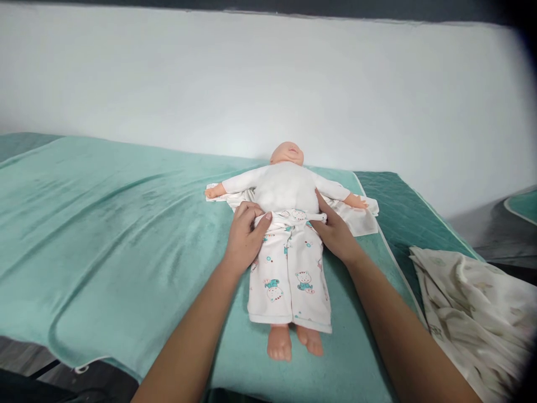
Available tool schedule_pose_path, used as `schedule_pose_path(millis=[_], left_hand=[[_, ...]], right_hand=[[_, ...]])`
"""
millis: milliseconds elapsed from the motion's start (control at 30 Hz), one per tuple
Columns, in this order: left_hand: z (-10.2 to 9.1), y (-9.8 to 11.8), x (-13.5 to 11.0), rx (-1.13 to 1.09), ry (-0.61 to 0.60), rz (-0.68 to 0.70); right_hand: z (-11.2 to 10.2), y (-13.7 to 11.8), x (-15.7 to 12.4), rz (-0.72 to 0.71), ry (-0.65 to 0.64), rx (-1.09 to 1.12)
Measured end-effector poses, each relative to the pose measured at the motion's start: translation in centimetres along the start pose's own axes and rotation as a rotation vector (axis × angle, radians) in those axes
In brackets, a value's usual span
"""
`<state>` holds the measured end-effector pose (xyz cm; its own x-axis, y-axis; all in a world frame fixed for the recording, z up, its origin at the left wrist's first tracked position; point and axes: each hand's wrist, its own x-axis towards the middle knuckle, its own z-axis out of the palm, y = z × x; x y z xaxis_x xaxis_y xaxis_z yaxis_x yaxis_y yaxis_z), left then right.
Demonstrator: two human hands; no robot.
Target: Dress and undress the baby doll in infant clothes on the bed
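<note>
A baby doll [283,184] lies on its back on a teal blanket [117,224], head towards the wall, arms spread, bare feet nearest me. It wears a white top and white printed trousers [289,280]. My left hand [245,235] pinches the trousers' waistband at the doll's left-side hip, fingers curled closed. My right hand [333,229] grips the waistband on the other side, thumb along the doll's flank. A white cloth [361,219] lies spread under the doll's torso and arms.
A cream patterned cloth [474,313] lies bunched at the right, partly over a darker quilted green cover [403,218]. A white wall [268,84] runs behind the bed. The blanket's near edge hangs over the bed front at lower left.
</note>
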<state>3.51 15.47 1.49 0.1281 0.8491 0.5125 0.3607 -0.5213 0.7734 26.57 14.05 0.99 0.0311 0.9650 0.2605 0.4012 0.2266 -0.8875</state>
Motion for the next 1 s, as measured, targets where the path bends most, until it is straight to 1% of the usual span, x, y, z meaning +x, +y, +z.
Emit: schedule_pose_path(millis=[233,433,600,667,1000], left_hand=[[0.0,0.1,0.2,-0.014,0.0,-0.023],[0.1,-0.1,0.2,-0.012,-0.003,-0.032],[0.1,-0.3,0.3,-0.025,-0.007,-0.028],[0.1,-0.4,0.4,-0.04,-0.008,-0.038],[-0.1,0.2,0.4,-0.099,-0.029,-0.106]], right_hand=[[-0.1,0.7,0.3,0.014,-0.004,-0.009],[-0.4,0.7,0.8,-0.011,-0.013,-0.005],[-0.1,1.1,0.7,0.026,-0.01,0.005],[0.1,1.3,0.5,0.024,0.013,0.017],[0.4,0.0,-0.1,-0.046,0.084,-0.023]])
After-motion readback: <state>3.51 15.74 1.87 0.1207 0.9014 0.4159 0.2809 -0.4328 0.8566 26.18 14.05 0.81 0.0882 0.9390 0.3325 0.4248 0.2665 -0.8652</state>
